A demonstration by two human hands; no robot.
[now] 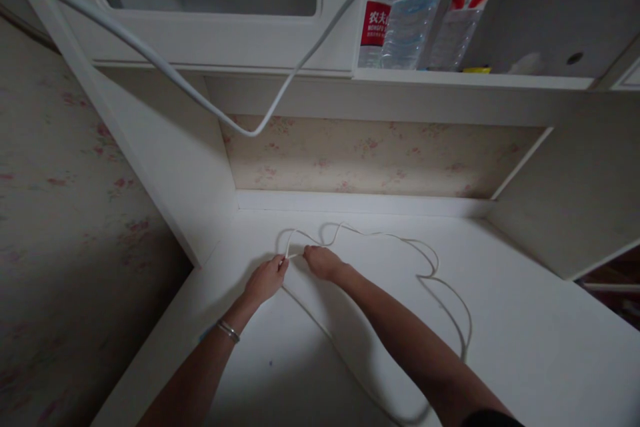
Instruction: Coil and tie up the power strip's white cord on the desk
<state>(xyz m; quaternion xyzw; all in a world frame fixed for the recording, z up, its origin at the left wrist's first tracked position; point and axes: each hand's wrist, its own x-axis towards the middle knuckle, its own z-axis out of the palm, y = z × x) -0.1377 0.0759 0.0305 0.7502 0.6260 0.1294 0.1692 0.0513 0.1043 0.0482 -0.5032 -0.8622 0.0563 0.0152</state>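
Head view shows the left hand [265, 278] and right hand [323, 261] side by side near the back of the white surface [525, 347], each grip pinched on a thin cord [430, 260] looping off rightward; close pinches and flat slack would likely prevent tangles.

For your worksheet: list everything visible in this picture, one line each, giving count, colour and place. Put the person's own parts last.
thin cord: one, white, looped loosely on the desk, pinched by both hands
thick cable: one, white, hanging across the top of the view
bottles: three, clear with red-and-white labels, on the upper shelf
small object: one, yellow, on the shelf beside the bottles
desk: one, white, below the shelf
cupboard door: one, white-framed, upper left
wallpaper: pale floral, behind the desk
bracelet: one, silver, left wrist
left hand: holding the thin cord
right hand: holding the thin cord, close to the left
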